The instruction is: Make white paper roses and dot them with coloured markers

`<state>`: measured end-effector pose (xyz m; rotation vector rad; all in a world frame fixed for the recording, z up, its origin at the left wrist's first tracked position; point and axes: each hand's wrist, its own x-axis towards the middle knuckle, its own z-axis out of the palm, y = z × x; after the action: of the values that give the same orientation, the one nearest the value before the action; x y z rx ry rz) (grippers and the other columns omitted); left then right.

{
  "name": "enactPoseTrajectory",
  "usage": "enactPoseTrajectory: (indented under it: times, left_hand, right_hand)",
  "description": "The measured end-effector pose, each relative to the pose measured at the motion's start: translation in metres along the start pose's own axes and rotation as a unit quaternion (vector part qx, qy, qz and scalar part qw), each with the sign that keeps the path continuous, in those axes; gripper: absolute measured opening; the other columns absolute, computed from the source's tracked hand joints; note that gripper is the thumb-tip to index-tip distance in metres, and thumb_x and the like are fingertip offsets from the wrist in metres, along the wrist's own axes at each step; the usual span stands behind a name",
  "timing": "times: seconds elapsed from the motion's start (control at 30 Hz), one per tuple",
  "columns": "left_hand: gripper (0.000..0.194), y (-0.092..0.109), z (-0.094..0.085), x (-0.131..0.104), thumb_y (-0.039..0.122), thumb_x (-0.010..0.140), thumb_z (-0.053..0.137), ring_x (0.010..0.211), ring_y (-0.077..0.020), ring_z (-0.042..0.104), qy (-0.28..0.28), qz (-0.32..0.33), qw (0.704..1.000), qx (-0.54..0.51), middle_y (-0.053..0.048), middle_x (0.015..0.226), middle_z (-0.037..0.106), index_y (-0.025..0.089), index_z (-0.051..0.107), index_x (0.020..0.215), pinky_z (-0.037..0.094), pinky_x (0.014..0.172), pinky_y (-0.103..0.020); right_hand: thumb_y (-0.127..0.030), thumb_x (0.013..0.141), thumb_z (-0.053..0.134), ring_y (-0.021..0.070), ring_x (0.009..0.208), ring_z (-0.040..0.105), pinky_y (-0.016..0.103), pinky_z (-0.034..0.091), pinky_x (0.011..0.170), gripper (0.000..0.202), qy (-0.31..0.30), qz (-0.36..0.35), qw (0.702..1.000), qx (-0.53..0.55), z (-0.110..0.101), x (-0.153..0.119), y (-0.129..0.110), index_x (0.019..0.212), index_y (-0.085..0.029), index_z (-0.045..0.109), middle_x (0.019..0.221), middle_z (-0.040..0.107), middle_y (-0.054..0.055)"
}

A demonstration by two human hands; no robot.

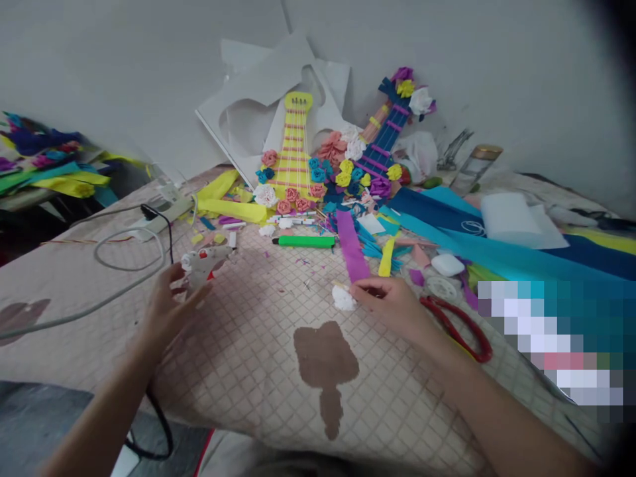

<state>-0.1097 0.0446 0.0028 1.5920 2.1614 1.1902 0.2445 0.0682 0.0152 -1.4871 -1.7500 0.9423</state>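
Note:
At the left of the table, my left hand [166, 305] has its fingers and thumb around the handle of a white hot glue gun [205, 260]. The gun's nozzle points right, and a black cord rises behind it. My right hand [390, 301] is closed in a pinch at the edge of a small white paper flower [344, 298], low over the quilted cloth. Just behind that hand lies a purple crepe paper strip [352, 245]. Red-handled scissors [462, 328] rest beside my right wrist, their blades hidden under the forearm.
Two paper guitars, one yellow [295, 146] and one blue [385, 142], lean at the back with paper flowers. A green marker [305, 242] lies mid-table. Blue crepe paper [437, 215] spreads right; a power strip [161, 218] and grey cable [99, 308] lie left.

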Motion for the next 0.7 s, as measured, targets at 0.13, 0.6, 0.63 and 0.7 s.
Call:
enactPoseTrajectory:
  times: [0.13, 0.6, 0.63, 0.7]
  left_hand:
    - [0.027, 0.0, 0.009, 0.021, 0.046, 0.064, 0.065, 0.039, -0.017, 0.047, -0.09, -0.05, 0.995, -0.005, 0.001, 0.045, 0.049, 0.021, 0.056, 0.061, 0.035, 0.035, -0.028]
    - [0.014, 0.069, 0.02, -0.066, 0.027, 0.083, 0.051, 0.046, -0.0111, 0.054, -0.243, 0.132, 0.948, -0.16, 0.003, 0.056, 0.059, 0.02, 0.058, 0.094, 0.045, 0.045, -0.021]
    - [0.011, 0.073, 0.023, -0.075, 0.023, 0.082, 0.053, 0.048, -0.0111, 0.055, -0.245, 0.186, 0.94, -0.146, 0.003, 0.058, 0.059, 0.019, 0.058, 0.091, 0.045, 0.046, -0.021]
    - [0.016, 0.077, 0.031, -0.087, 0.016, 0.077, 0.056, 0.058, -0.0124, 0.06, -0.243, 0.268, 0.924, -0.125, 0.0, 0.07, 0.064, 0.02, 0.057, 0.093, 0.048, 0.052, -0.021]
  right_hand:
    - [-0.032, 0.075, 0.057, 0.0166, 0.062, 0.062, 0.026, 0.045, 0.055, 0.023, -0.003, -0.006, 1.0, -0.001, 0.001, -0.001, 0.0, 0.076, -0.018, 0.074, 0.07, 0.071, 0.004]
    - [-0.032, 0.077, 0.056, 0.0134, 0.058, 0.059, 0.024, 0.043, 0.052, 0.022, -0.029, -0.006, 1.0, 0.007, 0.004, -0.005, -0.002, 0.075, -0.017, 0.072, 0.066, 0.068, 0.002]
    - [-0.031, 0.077, 0.056, 0.0133, 0.058, 0.059, 0.024, 0.043, 0.052, 0.021, -0.028, -0.006, 1.0, 0.006, 0.004, -0.006, -0.003, 0.075, -0.017, 0.072, 0.066, 0.068, 0.002]
    - [-0.031, 0.077, 0.057, 0.013, 0.058, 0.058, 0.024, 0.042, 0.053, 0.02, -0.027, -0.006, 1.0, 0.005, 0.004, -0.007, -0.005, 0.075, -0.017, 0.071, 0.067, 0.068, 0.002]
